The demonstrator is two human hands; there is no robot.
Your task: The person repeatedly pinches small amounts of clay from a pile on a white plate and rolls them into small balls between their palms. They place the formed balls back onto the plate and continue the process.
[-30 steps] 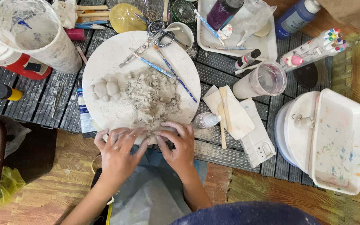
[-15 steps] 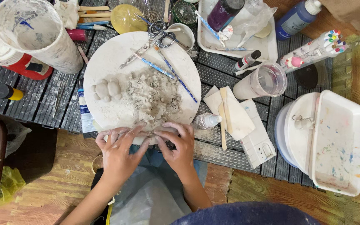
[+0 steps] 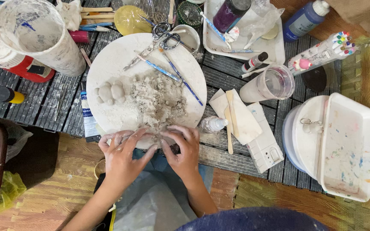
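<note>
1. Grey-white clay heap (image 3: 157,100), crumbly and rough, piled at centre-right of the round white board (image 3: 108,64); near edge of the heap reaches the fingertips of both hands.
2. Likely soft, damp and tacky; light in small pinches, prone to crumble if pulled from the top. Best taken low at the near edge, scooped and pressed together rather than lifted by a peak.
3. Left hand (image 3: 123,156) spread, fingers splayed on the board's near rim, grip released and pressing flat, nothing enclosed.
4. Right hand (image 3: 184,149) curled beside it, fingertips touching the clay at the rim; grip loosely bent over a small dark bit, whether pinched cannot tell.
5. Small moulded clay figure (image 3: 109,92) on the board, left of the heap, apart from it; fragile-looking, best left alone.
6. Scissors (image 3: 161,36) and blue-patterned sticks (image 3: 180,77) across the far side of the board.
7. Small clear bottle (image 3: 213,124) just right of the board on the dark slatted worktop (image 3: 31,102); wooden sticks (image 3: 230,124) on white paper beyond.
</note>
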